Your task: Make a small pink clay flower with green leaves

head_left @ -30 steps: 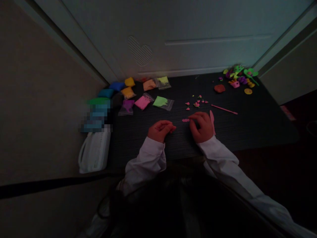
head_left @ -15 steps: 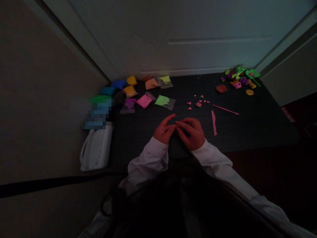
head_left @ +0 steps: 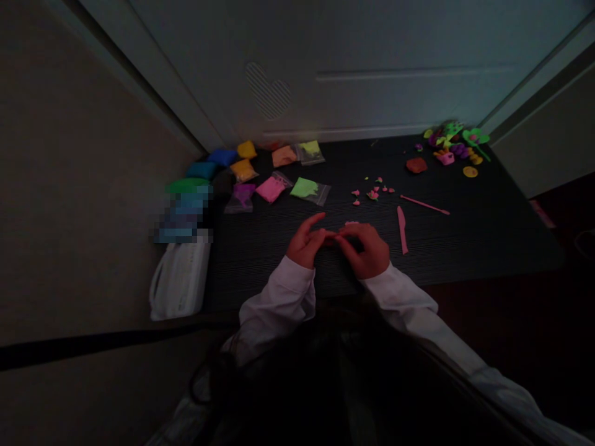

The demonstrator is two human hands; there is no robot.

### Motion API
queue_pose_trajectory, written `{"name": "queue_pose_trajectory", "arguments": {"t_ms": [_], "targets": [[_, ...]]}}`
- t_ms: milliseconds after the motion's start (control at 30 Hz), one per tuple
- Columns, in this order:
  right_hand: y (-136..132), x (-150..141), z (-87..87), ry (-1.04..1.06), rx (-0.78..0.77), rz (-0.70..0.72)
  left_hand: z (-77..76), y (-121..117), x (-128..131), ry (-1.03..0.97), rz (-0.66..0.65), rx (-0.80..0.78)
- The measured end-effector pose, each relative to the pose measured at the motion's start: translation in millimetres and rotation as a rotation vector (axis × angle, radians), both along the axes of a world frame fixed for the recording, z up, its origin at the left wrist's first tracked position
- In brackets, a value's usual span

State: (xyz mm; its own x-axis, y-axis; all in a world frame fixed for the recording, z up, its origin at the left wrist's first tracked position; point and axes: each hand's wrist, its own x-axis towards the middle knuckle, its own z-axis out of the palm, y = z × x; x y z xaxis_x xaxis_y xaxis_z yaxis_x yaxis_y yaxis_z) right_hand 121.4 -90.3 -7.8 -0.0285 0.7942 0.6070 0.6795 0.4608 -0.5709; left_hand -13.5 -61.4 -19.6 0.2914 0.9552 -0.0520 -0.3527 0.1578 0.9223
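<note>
My left hand (head_left: 305,243) and my right hand (head_left: 365,249) meet low over the front middle of the dark table, fingertips together. The left thumb is pressed toward its fingers while the index finger stands raised. My right hand is closed in a pinch against the left fingertips. Whatever lies between them is too small and dim to make out. A small pink piece (head_left: 352,223) shows just behind the right fingers. Beyond the hands lie small pink clay flowers with green bits (head_left: 372,195). Right of them are a pink modelling knife (head_left: 402,230) and a thin pink modelling stick (head_left: 425,205).
Bags of coloured clay, among them a light green bag (head_left: 307,189) and a pink bag (head_left: 272,188), spread over the left. A white case (head_left: 181,279) stands at the left edge. A reddish clay lump (head_left: 416,165) and finished clay flowers (head_left: 453,145) sit back right.
My right hand has shifted slightly right and its fingers have curled in more. The small pink piece behind it now shows. My left hand has barely moved.
</note>
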Motion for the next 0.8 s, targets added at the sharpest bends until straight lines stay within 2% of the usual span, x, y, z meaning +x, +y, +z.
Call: {"name": "queue_pose_trajectory", "arguments": {"t_ms": [167, 433, 667, 800], "targets": [[-1.7, 0.3, -1.3, 0.085, -0.059, -0.033, 0.2, 1.6, -0.7, 0.035, 0.019, 0.005], [-0.2, 2.0, -3.6, 0.105, -0.097, 0.021, 1.4, 1.5, -0.1, 0.047, 0.022, -0.014], [-0.7, 1.2, -1.4, 0.096, -0.102, -0.088, 1.4, 1.4, 0.1, 0.041, 0.042, -0.014], [1.5, 1.2, -1.9, 0.099, -0.087, -0.027, 2.3, 0.9, 0.1, 0.04, 0.035, -0.015]]}}
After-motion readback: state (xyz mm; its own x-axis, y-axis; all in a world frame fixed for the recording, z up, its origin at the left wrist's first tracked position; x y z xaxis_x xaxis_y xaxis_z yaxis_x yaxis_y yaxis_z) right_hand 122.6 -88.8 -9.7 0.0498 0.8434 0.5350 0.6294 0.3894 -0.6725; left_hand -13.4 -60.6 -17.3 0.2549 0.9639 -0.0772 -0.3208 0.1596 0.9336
